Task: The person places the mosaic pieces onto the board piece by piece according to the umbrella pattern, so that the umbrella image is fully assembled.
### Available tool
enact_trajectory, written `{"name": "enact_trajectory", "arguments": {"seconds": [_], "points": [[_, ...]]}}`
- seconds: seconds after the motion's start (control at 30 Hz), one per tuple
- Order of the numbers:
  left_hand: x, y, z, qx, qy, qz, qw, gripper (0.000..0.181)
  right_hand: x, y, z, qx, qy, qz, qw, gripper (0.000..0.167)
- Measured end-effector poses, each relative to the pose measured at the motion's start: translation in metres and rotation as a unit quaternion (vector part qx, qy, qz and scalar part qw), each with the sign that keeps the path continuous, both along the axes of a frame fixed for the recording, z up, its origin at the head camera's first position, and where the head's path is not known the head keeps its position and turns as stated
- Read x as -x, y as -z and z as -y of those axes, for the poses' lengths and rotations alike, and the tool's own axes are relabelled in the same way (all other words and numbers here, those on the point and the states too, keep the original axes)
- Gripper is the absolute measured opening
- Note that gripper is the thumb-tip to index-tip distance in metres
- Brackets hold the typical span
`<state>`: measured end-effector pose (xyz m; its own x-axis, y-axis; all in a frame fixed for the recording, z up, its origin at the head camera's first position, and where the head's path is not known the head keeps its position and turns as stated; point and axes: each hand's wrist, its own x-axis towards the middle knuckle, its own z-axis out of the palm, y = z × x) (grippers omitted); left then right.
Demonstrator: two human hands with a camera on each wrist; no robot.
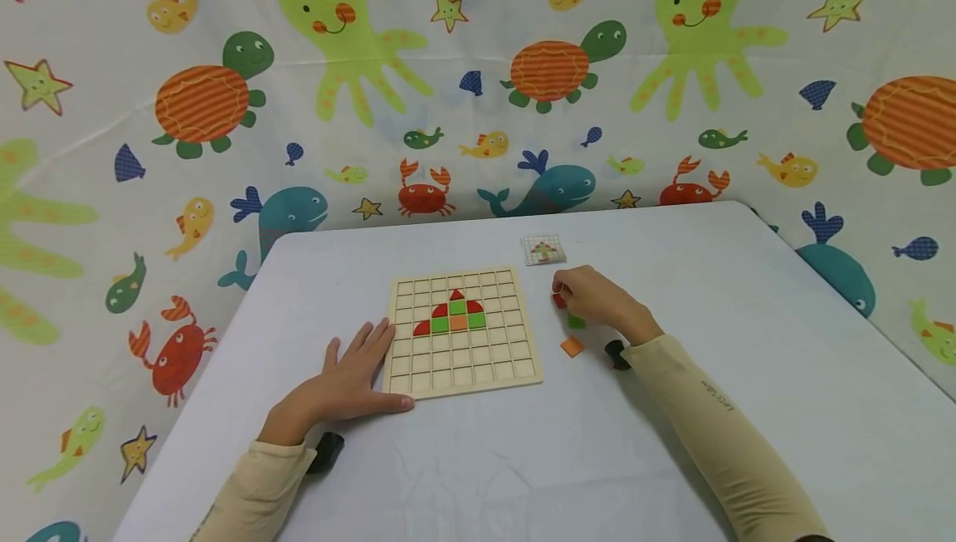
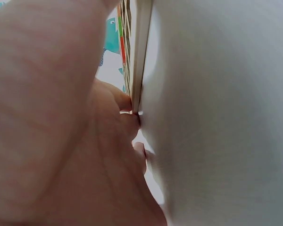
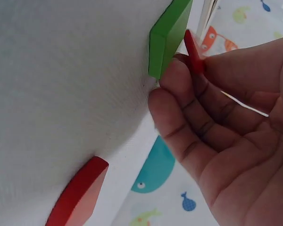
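Observation:
The gridded wooden board (image 1: 463, 368) lies on the white table with red, green and orange pieces set in its upper middle cells. My left hand (image 1: 339, 384) rests spread against the board's left edge, thumb at the near corner; the left wrist view shows the palm (image 2: 104, 155) beside the board's side (image 2: 140, 52). Right of the board, my right hand (image 1: 597, 300) pinches a red piece (image 3: 194, 52) between thumb and fingers. A green piece (image 3: 167, 37) is just beside those fingertips, and another red piece (image 3: 80, 193) lies apart on the table.
A small pattern card (image 1: 543, 250) lies behind the board's right corner. An orange piece (image 1: 572, 347) sits on the table right of the board, and a green piece (image 1: 576, 321) is under the right hand. A sea-animal cloth hangs behind the table.

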<state>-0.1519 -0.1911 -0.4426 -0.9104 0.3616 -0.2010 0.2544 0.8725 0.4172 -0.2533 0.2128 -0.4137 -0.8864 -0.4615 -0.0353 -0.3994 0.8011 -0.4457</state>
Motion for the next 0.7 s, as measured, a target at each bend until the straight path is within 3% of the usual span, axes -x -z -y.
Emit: {"name": "enact_trajectory", "arguments": {"seconds": [0.1,0.33,0.7], "points": [[0.000,0.000,0.001,-0.002,0.002,-0.001,1.0000,0.129,0.001,-0.002,0.000,0.018,0.015,-0.001,0.9997,0.022],[-0.001,-0.001,0.002,-0.007,0.002,-0.002,1.0000,0.129,-0.001,-0.012,0.001,0.116,0.051,0.017,0.9919,0.020],[-0.004,-0.001,0.001,-0.011,0.001,-0.003,0.9999,0.128,-0.007,-0.026,0.022,0.200,0.006,0.059,0.9779,0.018]]}}
